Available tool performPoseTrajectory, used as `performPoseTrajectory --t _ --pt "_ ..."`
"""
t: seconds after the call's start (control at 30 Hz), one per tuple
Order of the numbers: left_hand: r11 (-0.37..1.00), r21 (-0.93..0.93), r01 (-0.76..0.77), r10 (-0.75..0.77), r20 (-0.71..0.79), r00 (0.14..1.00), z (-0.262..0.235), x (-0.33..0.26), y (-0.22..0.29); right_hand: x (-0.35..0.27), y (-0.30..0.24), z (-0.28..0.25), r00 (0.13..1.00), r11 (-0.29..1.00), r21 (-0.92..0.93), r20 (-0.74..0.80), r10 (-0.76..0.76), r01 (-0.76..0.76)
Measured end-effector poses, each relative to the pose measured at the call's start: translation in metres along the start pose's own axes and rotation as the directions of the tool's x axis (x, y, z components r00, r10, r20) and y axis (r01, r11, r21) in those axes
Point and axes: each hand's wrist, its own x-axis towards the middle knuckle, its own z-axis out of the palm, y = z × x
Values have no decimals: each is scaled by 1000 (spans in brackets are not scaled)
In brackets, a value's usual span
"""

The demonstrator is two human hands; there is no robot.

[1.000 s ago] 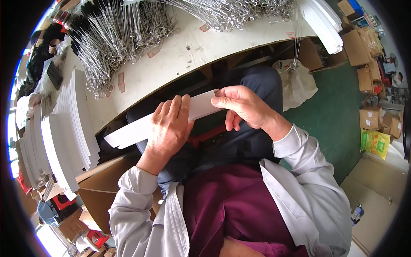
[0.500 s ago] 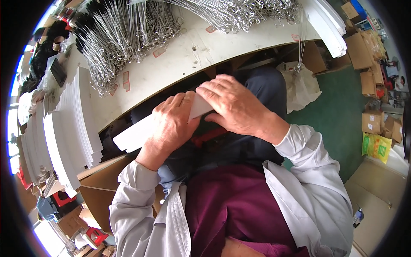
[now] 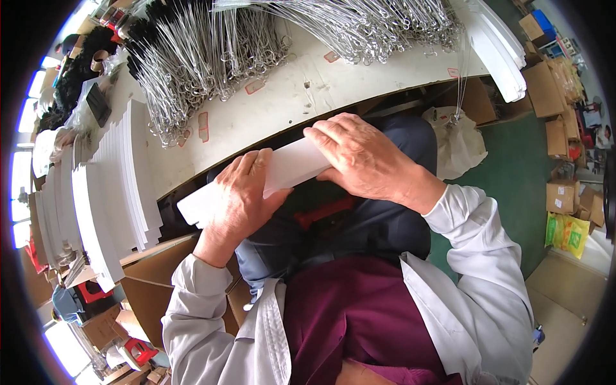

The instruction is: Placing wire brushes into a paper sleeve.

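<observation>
A long white folded card strip (image 3: 292,168) lies slantwise over my lap, its lower end to the left. My left hand (image 3: 240,192) grips it near that end, fingers over the far edge and thumb along the near edge. Around the upper right end my right hand (image 3: 362,157) is closed, covering that end. A bare stretch of the white card shows between the two hands. The undersides of both hands are hidden.
Bundles of wire-handled brushes with looped ends (image 3: 212,64) lie across the white table (image 3: 256,106). White card strips (image 3: 109,186) stand stacked at the left, more (image 3: 497,51) at the far right. A pale plastic bag (image 3: 452,147) hangs beyond my knee; cardboard boxes (image 3: 561,196) stand right.
My left hand has slid left and down along the white card strip, away from my right hand, baring more of it between them. The whole view has shifted slightly.
</observation>
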Motion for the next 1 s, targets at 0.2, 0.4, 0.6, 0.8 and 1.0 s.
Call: performPoseTrajectory --t 0.2,0.4,0.6,0.8,1.0 --pt "1000 -16 9 -9 -2 1000 2 0 4 6 -2 4 998 998 59 56 -7 4" --pt "993 102 65 -62 -32 998 -17 -1 -18 12 17 -9 1000 1000 6 -1 28 -28" --pt "982 188 3 20 -123 992 -17 19 -45 43 45 10 998 1000 -21 -57 9 -10" --pt "968 225 111 -65 -200 978 5 25 -70 67 62 41 994 1000 28 -110 1 2" --pt "963 206 172 -118 -252 961 14 28 -79 71 67 53 994 999 48 -111 9 -4"
